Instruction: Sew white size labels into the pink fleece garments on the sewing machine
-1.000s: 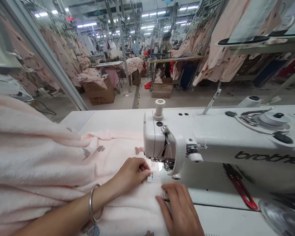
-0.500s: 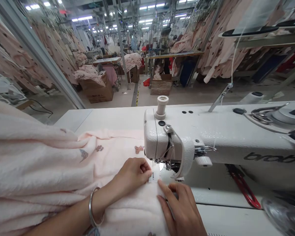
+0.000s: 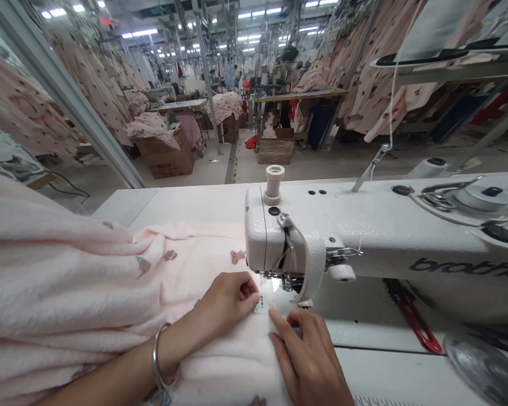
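A pale pink fleece garment point(image 3: 88, 282) with small printed figures lies over the white sewing table point(image 3: 186, 197) and spills toward me on the left. My left hand point(image 3: 226, 299), a metal bangle on its wrist, pinches a small white label point(image 3: 261, 305) against the fabric just in front of the needle. My right hand point(image 3: 307, 358) lies on the fabric edge right of the label, its fingers pressed flat and pointing at it. The white sewing machine point(image 3: 364, 231) stands over both hands, its head directly above the label.
A red strap-like part point(image 3: 412, 318) lies under the machine arm on the right. Behind the table, an aisle holds cardboard boxes point(image 3: 165, 158) of pink garments, hanging pink garments on both sides, and a person point(image 3: 288, 73) working at a far table.
My right hand has slid forward and left along the fabric edge, closer to the label. My left hand keeps its pinch on the label in the same place.
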A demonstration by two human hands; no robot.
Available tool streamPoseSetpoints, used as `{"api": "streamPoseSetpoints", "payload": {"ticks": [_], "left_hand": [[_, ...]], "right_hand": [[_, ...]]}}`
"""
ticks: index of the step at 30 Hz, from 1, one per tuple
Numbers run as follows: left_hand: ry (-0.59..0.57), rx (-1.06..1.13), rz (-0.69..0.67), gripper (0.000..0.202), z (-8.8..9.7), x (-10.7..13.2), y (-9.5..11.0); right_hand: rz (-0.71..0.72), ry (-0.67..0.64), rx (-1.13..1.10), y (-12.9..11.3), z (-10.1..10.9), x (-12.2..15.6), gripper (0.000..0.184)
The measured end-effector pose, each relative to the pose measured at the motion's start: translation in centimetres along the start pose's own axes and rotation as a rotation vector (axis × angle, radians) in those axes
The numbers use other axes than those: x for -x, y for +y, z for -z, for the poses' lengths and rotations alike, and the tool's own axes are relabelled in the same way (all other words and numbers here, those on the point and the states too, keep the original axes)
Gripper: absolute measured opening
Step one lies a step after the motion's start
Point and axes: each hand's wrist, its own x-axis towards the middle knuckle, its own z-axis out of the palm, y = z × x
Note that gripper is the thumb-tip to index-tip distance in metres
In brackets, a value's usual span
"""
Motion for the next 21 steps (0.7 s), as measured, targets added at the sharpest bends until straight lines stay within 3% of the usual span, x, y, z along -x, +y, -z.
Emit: {"api": "streamPoseSetpoints", "payload": {"ticks": [5, 9, 11, 21], "left_hand": [[0.062, -0.293, -0.198, 0.022, 1.4, 3.4, 0.6], [-0.026, -0.509, -0.551, 0.039, 1.4, 5.4, -0.1], [-0.082, -0.584, -0.638, 0.044, 1.2, 5.5, -0.7], [-0.063, -0.597, -0.690, 0.049, 0.8, 5.0, -2.2]], "right_hand": [[-0.001, 0.015, -0.025, -0.2, 0.1, -0.4, 0.028], [-0.010, -0.010, -0.029, -0.2, 0.3, -0.3, 0.026], [-0.028, -0.036, -0.030, -0.1, 0.2, -0.2, 0.027], [-0.040, -0.061, -0.024, -0.1, 0.2, 0.1, 0.031]]}}
